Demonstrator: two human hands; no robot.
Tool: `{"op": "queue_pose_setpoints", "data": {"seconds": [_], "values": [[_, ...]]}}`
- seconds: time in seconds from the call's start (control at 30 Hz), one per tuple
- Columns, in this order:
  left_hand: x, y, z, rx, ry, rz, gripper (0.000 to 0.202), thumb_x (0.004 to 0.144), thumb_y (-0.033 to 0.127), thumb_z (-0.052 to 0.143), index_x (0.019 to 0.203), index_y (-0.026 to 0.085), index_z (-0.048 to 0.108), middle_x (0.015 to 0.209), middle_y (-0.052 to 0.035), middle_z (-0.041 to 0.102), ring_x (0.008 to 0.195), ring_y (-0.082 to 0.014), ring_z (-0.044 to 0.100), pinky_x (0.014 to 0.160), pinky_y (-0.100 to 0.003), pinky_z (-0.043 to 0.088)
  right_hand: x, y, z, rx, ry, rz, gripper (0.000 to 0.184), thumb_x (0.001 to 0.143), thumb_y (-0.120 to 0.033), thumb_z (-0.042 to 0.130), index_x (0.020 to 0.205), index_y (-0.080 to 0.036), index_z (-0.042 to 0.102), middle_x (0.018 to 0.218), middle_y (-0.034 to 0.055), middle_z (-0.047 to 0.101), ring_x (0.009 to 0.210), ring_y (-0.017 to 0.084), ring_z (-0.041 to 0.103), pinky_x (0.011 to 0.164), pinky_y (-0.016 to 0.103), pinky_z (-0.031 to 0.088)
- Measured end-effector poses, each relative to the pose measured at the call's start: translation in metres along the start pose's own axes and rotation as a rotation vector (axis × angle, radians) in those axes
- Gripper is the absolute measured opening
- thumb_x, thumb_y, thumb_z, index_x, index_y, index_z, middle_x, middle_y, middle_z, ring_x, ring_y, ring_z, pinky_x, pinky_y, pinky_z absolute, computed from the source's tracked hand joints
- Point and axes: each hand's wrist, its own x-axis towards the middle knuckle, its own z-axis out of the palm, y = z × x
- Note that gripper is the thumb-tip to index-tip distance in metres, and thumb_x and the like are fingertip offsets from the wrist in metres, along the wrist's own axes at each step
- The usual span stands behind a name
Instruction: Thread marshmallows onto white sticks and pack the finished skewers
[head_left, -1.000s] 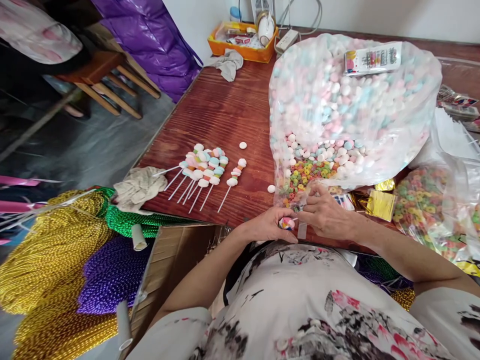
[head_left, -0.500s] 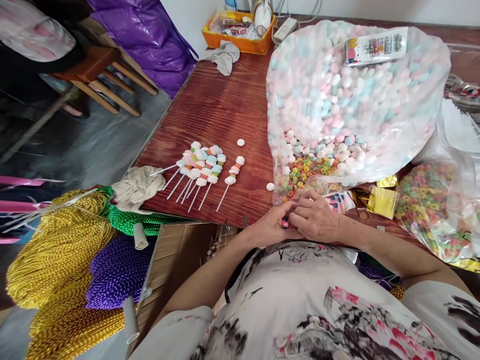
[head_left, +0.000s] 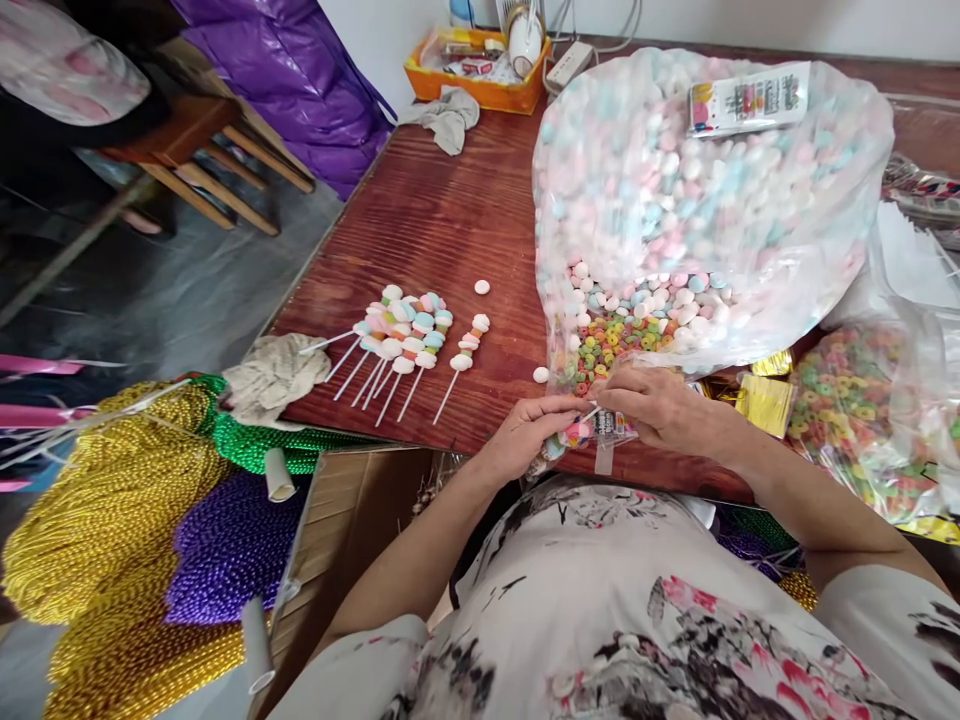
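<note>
At the table's front edge my two hands meet over a small clear printed candy bag. Pink and blue candy shows inside it, and a short white stick pokes out between my fingers. My left hand is closed on the bag's candy-filled side. With bent fingers, my right hand pinches the bag and stick from the other side; its fingertips are partly hidden. To the left lie several candy skewers on white sticks, with one skewer apart from them.
A large clear bag of pastel candies spreads over the table's back right, ring candies at its mouth. Further right is another bag of ring candies beside gold ties. Bead strands hang at left; an orange basket stands behind.
My hands have shifted slightly apart and the left has moved a little left. The printed bag and white stick between them now show; before, my fingers mostly covered them.
</note>
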Motion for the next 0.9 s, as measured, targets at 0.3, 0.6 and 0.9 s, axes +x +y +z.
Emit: {"op": "queue_pose_setpoints", "data": {"seconds": [0.3,0.6,0.9], "values": [[-0.007,0.011,-0.002,0.102,-0.12,0.181,0.022,0.074,0.036,0.077,0.078,0.015,0.071,0.079,-0.004,0.069,0.07,-0.0131,0.062,0.067,-0.026,0.049,0.008,-0.004,-0.016,-0.118,-0.048,-0.055,0.025,0.098,-0.013,0.034,0.096,-0.018,0.059,0.086,0.0077,0.06,0.078,0.019,0.051,0.078,0.035,0.039],[0.0,0.0,0.009,0.037,0.034,0.441,0.021,0.075,0.033,0.077,0.071,0.015,0.068,0.078,-0.002,0.062,0.069,-0.0117,0.057,0.065,-0.024,0.049,0.012,-0.014,-0.012,-0.12,-0.154,-0.011,0.022,0.096,-0.012,0.038,0.105,-0.015,0.058,0.086,0.0089,0.062,0.071,0.018,0.051,0.068,0.033,0.038],[-0.004,0.016,0.019,-0.349,0.26,0.45,0.03,0.072,0.037,0.081,0.076,0.017,0.059,0.07,0.0024,0.061,0.064,-0.0111,0.06,0.066,-0.026,0.054,0.008,-0.02,0.004,0.477,0.421,0.338,0.039,0.092,-0.028,0.061,0.128,-0.021,0.049,0.094,0.0038,0.066,0.066,0.011,0.056,0.061,0.026,0.045]]}}
